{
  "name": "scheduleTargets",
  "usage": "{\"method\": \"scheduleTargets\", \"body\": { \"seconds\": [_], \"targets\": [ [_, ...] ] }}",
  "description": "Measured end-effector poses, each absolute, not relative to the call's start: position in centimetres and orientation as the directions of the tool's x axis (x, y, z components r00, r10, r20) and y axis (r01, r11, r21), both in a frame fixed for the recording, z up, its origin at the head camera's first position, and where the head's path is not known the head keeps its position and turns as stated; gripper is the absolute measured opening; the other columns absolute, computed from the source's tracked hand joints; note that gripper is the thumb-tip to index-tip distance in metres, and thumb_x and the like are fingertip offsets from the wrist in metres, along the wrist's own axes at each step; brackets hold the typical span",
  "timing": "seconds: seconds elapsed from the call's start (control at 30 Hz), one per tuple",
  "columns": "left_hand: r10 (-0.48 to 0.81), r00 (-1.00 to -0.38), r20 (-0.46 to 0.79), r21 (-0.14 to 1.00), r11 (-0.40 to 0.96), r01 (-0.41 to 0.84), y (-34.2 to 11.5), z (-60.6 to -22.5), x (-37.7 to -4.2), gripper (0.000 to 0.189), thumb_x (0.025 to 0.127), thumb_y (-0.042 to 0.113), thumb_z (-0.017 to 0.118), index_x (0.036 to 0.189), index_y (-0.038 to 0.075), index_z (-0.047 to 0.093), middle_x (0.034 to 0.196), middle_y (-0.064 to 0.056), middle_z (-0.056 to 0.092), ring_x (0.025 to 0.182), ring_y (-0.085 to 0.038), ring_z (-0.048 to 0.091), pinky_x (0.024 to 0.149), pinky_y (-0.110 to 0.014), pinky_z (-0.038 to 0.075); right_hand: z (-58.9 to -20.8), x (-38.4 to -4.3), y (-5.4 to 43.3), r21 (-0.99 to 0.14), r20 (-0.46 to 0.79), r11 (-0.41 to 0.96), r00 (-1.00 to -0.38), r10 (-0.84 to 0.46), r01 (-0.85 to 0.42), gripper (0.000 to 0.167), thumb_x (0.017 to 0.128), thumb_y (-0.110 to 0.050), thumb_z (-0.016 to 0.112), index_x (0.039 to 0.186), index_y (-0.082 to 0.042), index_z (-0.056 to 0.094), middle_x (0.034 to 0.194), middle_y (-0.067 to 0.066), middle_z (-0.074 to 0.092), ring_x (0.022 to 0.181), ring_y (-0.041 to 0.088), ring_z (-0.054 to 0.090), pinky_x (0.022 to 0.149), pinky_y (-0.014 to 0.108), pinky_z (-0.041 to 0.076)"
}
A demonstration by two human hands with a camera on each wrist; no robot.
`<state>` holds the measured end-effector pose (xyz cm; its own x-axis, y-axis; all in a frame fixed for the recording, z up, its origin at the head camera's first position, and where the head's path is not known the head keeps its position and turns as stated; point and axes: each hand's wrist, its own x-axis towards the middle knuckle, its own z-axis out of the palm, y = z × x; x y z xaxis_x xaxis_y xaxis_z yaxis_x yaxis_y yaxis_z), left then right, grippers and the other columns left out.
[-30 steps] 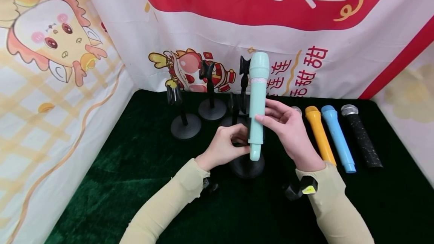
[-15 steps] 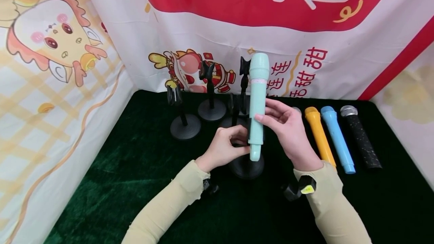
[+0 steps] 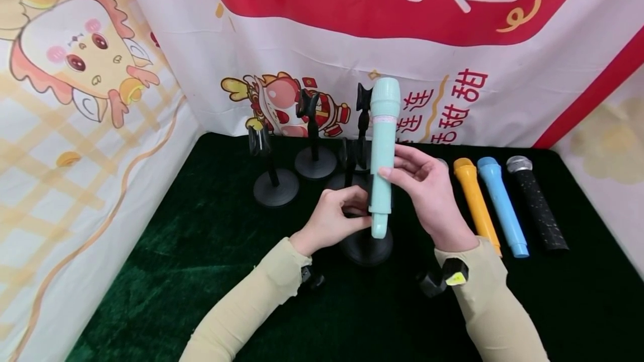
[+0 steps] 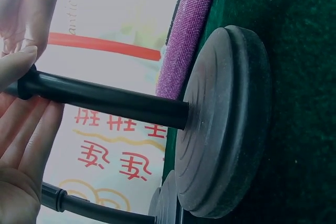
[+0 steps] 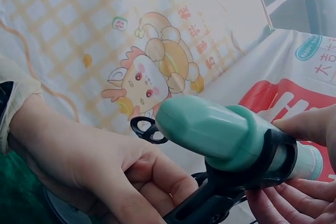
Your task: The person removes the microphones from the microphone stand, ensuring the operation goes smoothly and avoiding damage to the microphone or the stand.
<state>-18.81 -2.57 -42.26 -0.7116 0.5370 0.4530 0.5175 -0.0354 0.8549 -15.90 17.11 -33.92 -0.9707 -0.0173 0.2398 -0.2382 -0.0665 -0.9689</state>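
A mint-green microphone (image 3: 383,144) stands tilted in the black clip (image 5: 273,163) of a desk microphone stand, whose round base (image 4: 220,124) rests on the green cloth. My right hand (image 3: 427,197) holds the microphone's body between thumb and fingers. Below the clip, my left hand (image 3: 332,217) grips the stand's black stem (image 4: 110,98) near its top. From the right wrist view, the clip's ring wraps the microphone near its tail end, with the left hand (image 5: 94,166) close beneath.
Several other black stands, one of them a stand (image 3: 275,186) at the left, hold no microphone. On the right lie a yellow microphone (image 3: 475,200), a blue microphone (image 3: 503,205) and a black speckled microphone (image 3: 538,205). A purple beaded microphone (image 4: 186,40) lies behind the right hand.
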Motion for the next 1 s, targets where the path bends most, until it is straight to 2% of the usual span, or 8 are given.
{"method": "scheduleTargets", "body": {
  "seconds": [0.27, 0.53, 0.67, 0.8, 1.0],
  "targets": [
    [0.54, -0.716, 0.442, 0.861, -0.031, 0.508, -2.6, -42.2, -18.7, 0.025, 0.084, -0.005, 0.081, 0.105, 0.003, 0.069, 0.103, -0.008, 0.073, 0.089, -0.017, 0.073, 0.08, -0.034, 0.06, -33.7, -16.4, 17.1, -0.969, 0.233, -0.083, -0.972, 0.001, -0.233, 0.041, 0.093, -0.013, 0.077, 0.13, -0.001, 0.065, 0.109, 0.01, 0.073, 0.099, 0.023, 0.067, 0.093, 0.032, 0.053],
    [0.544, -0.704, 0.457, 0.851, -0.037, 0.524, -2.6, -42.4, -18.8, 0.026, 0.085, 0.001, 0.082, 0.106, 0.008, 0.069, 0.104, -0.001, 0.072, 0.091, -0.012, 0.072, 0.08, -0.032, 0.061, -33.0, -17.5, 16.9, -0.959, 0.236, -0.158, -0.972, 0.026, -0.237, 0.043, 0.092, -0.012, 0.077, 0.132, 0.0, 0.064, 0.111, 0.01, 0.072, 0.096, 0.02, 0.068, 0.082, 0.029, 0.059],
    [0.536, -0.706, 0.464, 0.849, -0.04, 0.528, -2.4, -42.5, -18.8, 0.023, 0.086, 0.007, 0.084, 0.104, 0.01, 0.069, 0.1, 0.001, 0.072, 0.089, -0.018, 0.073, 0.078, -0.033, 0.061, -32.6, -18.0, 16.8, -0.952, 0.244, -0.18, -0.969, 0.039, -0.247, 0.044, 0.092, -0.011, 0.076, 0.132, 0.002, 0.063, 0.111, 0.012, 0.072, 0.094, 0.02, 0.069, 0.081, 0.031, 0.06],
    [0.53, -0.707, 0.469, 0.848, -0.047, 0.528, -2.4, -42.5, -18.8, 0.022, 0.085, 0.008, 0.084, 0.101, 0.01, 0.069, 0.098, -0.002, 0.072, 0.088, -0.025, 0.074, 0.077, -0.033, 0.061, -32.2, -18.5, 16.7, -0.949, 0.25, -0.183, -0.966, 0.063, -0.257, 0.042, 0.093, -0.012, 0.077, 0.131, 0.002, 0.064, 0.11, 0.012, 0.071, 0.093, 0.021, 0.069, 0.08, 0.031, 0.06],
    [0.534, -0.698, 0.478, 0.841, -0.049, 0.538, -2.3, -42.5, -18.9, 0.021, 0.086, 0.009, 0.084, 0.1, 0.009, 0.069, 0.096, -0.003, 0.073, 0.086, -0.014, 0.073, 0.076, -0.033, 0.061, -31.3, -19.4, 17.2, -0.926, 0.274, -0.231, -0.953, 0.13, -0.298, 0.042, 0.09, -0.01, 0.079, 0.129, 0.0, 0.066, 0.108, 0.012, 0.072, 0.089, 0.019, 0.069, 0.07, 0.024, 0.059]
  ]
}}
